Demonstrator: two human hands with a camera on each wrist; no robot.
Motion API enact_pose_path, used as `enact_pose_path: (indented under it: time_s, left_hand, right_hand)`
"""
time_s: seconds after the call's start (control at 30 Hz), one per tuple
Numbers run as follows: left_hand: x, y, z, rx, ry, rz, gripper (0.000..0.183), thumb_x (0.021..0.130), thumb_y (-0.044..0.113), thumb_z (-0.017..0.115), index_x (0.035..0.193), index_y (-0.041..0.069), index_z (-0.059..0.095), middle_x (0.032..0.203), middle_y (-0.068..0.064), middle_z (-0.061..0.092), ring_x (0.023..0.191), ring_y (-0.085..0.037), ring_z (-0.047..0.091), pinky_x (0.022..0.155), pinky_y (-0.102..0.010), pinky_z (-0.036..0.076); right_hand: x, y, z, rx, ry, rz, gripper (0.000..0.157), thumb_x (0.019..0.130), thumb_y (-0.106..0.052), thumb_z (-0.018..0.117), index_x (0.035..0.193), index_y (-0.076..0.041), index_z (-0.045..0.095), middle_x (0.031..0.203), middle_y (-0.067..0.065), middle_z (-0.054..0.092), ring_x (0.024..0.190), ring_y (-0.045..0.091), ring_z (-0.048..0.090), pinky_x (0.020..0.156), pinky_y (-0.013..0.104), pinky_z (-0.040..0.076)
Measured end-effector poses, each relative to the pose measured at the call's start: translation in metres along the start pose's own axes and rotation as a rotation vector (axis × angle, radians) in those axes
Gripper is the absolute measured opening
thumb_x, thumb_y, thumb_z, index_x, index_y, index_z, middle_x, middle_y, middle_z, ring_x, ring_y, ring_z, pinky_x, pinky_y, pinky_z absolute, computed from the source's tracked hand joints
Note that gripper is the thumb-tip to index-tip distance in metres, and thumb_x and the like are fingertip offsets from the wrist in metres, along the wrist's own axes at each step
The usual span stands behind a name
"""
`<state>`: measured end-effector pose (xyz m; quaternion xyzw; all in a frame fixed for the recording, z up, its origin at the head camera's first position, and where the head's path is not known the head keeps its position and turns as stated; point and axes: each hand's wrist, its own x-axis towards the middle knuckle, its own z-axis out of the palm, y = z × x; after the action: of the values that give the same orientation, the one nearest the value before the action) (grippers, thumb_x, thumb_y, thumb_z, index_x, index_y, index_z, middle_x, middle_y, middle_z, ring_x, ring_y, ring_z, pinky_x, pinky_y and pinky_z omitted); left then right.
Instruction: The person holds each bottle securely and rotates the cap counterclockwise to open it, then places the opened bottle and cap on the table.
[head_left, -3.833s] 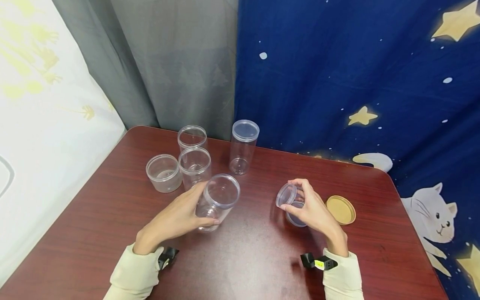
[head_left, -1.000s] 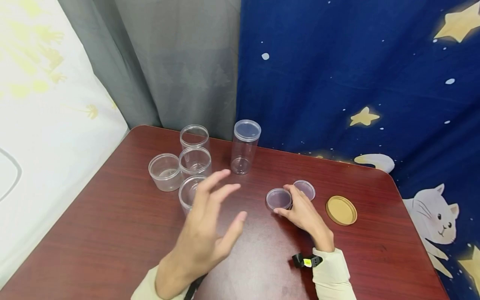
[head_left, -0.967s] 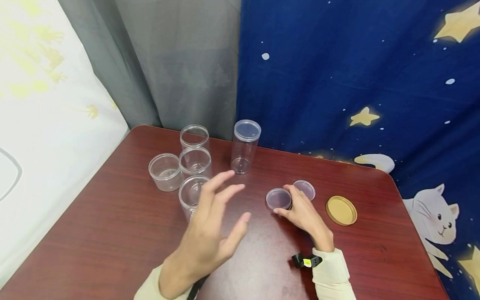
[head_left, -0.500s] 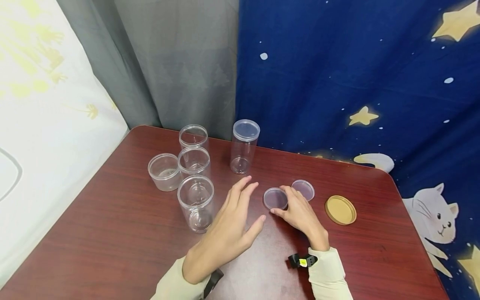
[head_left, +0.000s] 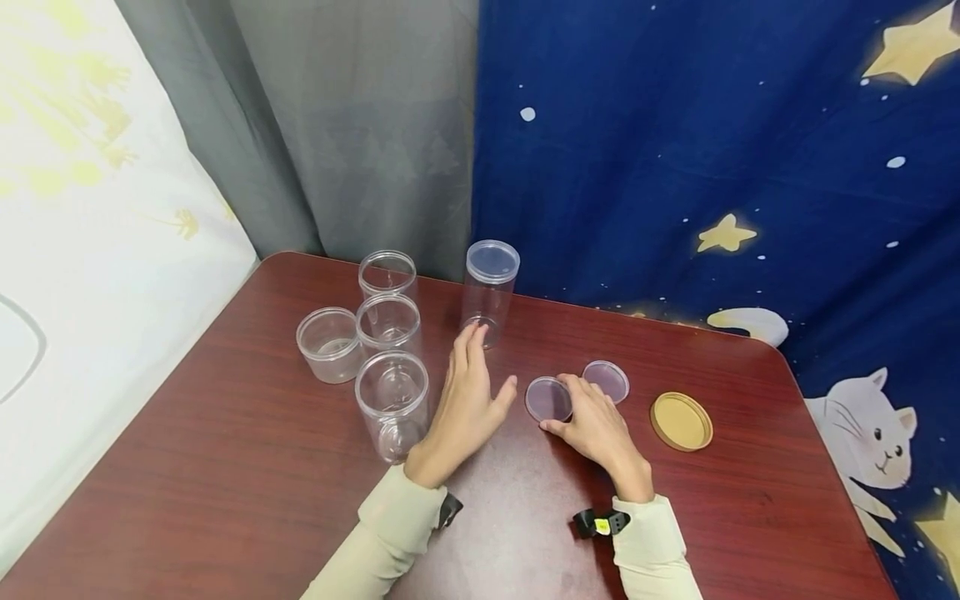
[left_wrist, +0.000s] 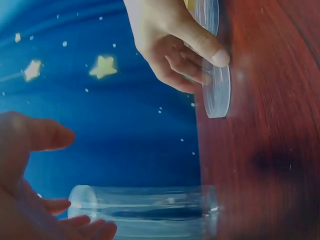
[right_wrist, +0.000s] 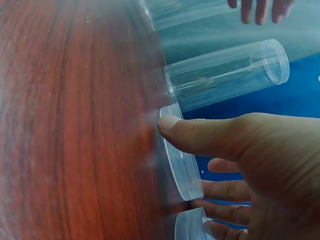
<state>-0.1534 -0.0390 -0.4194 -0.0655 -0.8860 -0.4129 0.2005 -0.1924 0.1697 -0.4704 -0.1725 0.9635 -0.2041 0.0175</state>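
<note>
My right hand (head_left: 597,423) grips a round clear plastic lid (head_left: 548,400) by its edge, low over the table; in the right wrist view the thumb presses the rim of this lid (right_wrist: 181,167) and the fingers lie behind it. A second clear lid (head_left: 606,380) lies just beyond that hand. My left hand (head_left: 463,404) hovers with nothing in it, fingers extended and thumb apart. It is between an uncovered clear jar (head_left: 392,396) and a tall jar with a clear lid (head_left: 491,267); its fingertips overlap the tall jar's base in the head view.
Two more uncovered clear jars (head_left: 388,321) (head_left: 387,273) stand behind the front one, with a short wide jar (head_left: 330,346) to their left. A gold lid (head_left: 682,422) lies on the right of the reddish-brown table (head_left: 225,467). Curtains (head_left: 600,167) hang behind the back edge.
My left hand has let go of the front jar, which now stands further left, and has swung rightward and forward. My right hand's lid, tilted earlier, is now level and slightly left, apart from the second lid.
</note>
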Motion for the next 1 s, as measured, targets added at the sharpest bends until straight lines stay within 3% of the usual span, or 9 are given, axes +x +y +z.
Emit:
enact_pose_path:
  time_s: [0.23, 0.37, 0.7, 1.0]
  left_hand:
    - [0.024, -0.012, 0.02, -0.046, 0.056, -0.188, 0.089, 0.081, 0.02, 0.078, 0.15, -0.002, 0.026, 0.154, -0.023, 0.023, 0.137, -0.041, 0.034, 0.112, -0.056, 0.032]
    - [0.037, -0.021, 0.028, -0.057, 0.091, -0.254, 0.095, 0.081, 0.023, 0.079, 0.153, 0.001, 0.021, 0.156, -0.021, 0.018, 0.142, -0.04, 0.028, 0.114, -0.056, 0.027]
    - [0.063, -0.036, 0.041, -0.088, 0.182, -0.353, 0.106, 0.078, 0.033, 0.083, 0.154, 0.002, 0.016, 0.158, -0.022, 0.016, 0.143, -0.039, 0.025, 0.111, -0.06, 0.029]
    - [0.083, -0.048, 0.047, -0.089, 0.223, -0.372, 0.111, 0.073, 0.039, 0.087, 0.153, 0.002, 0.02, 0.155, -0.022, 0.029, 0.142, -0.037, 0.033, 0.112, -0.059, 0.03]
  right_hand:
    - [0.002, 0.001, -0.001, -0.005, 0.009, 0.004, 0.078, 0.075, -0.034, 0.086, 0.138, -0.004, 0.051, 0.133, 0.014, 0.059, 0.12, 0.033, 0.053, 0.103, 0.064, 0.037]
    - [0.002, 0.002, 0.0, 0.003, 0.01, 0.012, 0.078, 0.075, -0.034, 0.086, 0.138, -0.004, 0.051, 0.132, 0.013, 0.06, 0.121, 0.033, 0.053, 0.103, 0.06, 0.038]
    - [0.003, 0.001, 0.001, 0.006, 0.019, 0.011, 0.078, 0.074, -0.036, 0.086, 0.138, -0.005, 0.052, 0.131, 0.012, 0.06, 0.117, 0.031, 0.054, 0.1, 0.054, 0.041]
    - [0.003, 0.003, 0.001, -0.004, 0.011, 0.018, 0.078, 0.074, -0.037, 0.086, 0.138, -0.006, 0.052, 0.13, 0.011, 0.061, 0.118, 0.03, 0.053, 0.099, 0.052, 0.041]
